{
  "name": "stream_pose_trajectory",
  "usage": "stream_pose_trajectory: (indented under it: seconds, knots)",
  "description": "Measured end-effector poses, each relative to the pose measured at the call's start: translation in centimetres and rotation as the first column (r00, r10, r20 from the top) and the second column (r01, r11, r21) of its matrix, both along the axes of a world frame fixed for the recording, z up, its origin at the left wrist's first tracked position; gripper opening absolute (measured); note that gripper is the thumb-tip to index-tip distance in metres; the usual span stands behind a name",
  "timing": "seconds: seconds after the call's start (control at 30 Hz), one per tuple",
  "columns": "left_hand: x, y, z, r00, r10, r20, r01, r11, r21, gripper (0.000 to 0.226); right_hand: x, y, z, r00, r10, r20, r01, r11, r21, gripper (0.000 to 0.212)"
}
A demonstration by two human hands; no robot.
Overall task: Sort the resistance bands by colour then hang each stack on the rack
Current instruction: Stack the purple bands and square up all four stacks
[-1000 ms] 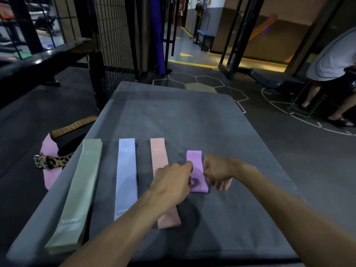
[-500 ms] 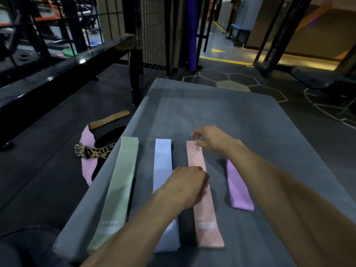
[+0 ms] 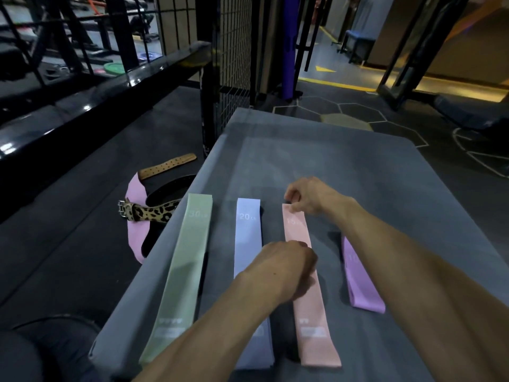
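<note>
The right hand is pinching the far end of the pink band, fingers curled on its corner. The left hand is lying curled over the band's middle; whether it is gripping is unclear. Green band, blue band and purple band are lying flat alongside on the grey platform. A leopard-print belt is lying on the dark gym floor. The right forearm is hiding the purple band's far end.

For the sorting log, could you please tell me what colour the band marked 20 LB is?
The flat fabric 20 LB band is pale blue, shown in the head view.
</note>
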State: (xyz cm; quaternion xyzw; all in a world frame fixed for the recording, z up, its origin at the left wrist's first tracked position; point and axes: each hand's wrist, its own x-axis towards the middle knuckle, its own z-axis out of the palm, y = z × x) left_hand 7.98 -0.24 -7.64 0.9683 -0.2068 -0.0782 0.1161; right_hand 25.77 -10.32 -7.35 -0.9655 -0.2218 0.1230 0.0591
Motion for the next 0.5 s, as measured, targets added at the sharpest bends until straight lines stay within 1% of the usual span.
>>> stream_pose_trajectory:
  seconds: [0.07, 0.17, 0.27, 0.37, 0.5]
  knots:
    - [0.0, 0.1, 0.0, 1.0, -0.003, -0.013, 0.003, 1.0, -0.005, 0.023, -0.2, 0.2, -0.1, 1.0, 0.009, -0.001, -0.009, 1.0, -0.026, 0.022]
    - [0.0, 0.5, -0.1, 1.0, -0.021, 0.0, 0.021, 0.999, -0.025, 0.024, -0.6, 0.3, 0.3, 1.0, 0.021, 0.017, -0.021, 1.0, -0.018, 0.019]
    - [-0.1, 0.7, -0.4, 1.0, -0.028, 0.001, 0.028, 0.997, -0.066, 0.015, -1.2, -0.1, 1.2, 0.997, 0.047, 0.061, -0.047, 0.999, 0.0, 0.017]
    - [-0.1, 0.7, -0.9, 0.998, -0.037, -0.045, 0.033, 0.996, -0.085, 0.008, -1.7, -0.6, 2.2, 0.992, 0.077, 0.097, -0.078, 0.997, 0.005, 0.015]
    - [-0.2, 1.1, -0.6, 0.997, -0.031, -0.071, 0.022, 0.992, -0.122, 0.014, -2.5, -1.2, 3.5, 0.985, 0.102, 0.137, -0.103, 0.995, 0.005, 0.015]
